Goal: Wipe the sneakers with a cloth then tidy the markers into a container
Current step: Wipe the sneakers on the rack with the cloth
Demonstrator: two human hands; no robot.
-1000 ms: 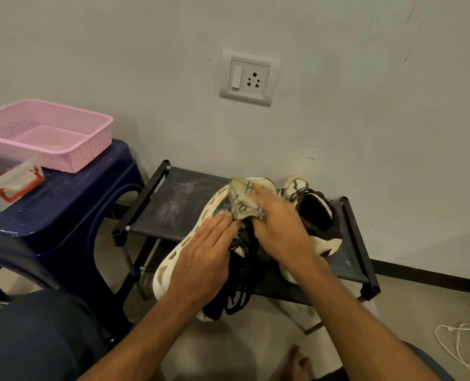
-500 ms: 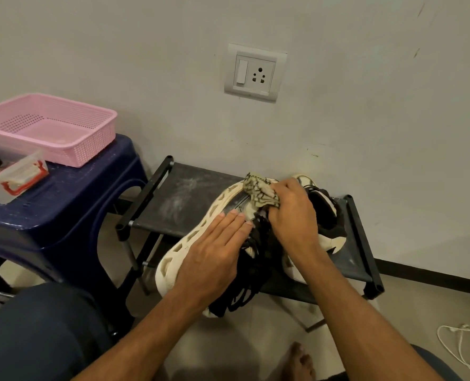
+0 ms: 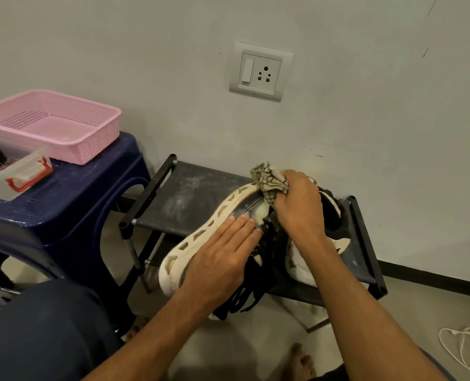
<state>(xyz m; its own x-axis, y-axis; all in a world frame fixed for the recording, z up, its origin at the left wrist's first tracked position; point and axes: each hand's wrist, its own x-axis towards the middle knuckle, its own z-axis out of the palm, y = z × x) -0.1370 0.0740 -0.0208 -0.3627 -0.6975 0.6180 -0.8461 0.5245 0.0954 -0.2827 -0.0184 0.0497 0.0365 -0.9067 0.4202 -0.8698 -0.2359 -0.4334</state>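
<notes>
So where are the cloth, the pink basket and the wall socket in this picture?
cloth (image 3: 269,179): head view, on its bunched patterned fabric.
pink basket (image 3: 102,138): head view, on its outer side wall.
wall socket (image 3: 260,71): head view, on the white faceplate.

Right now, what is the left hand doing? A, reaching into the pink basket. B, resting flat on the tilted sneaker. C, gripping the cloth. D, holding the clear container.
B: the left hand lies with straight fingers on the sneaker, while the right hand grips the cloth at the shoe's toe end.
</notes>
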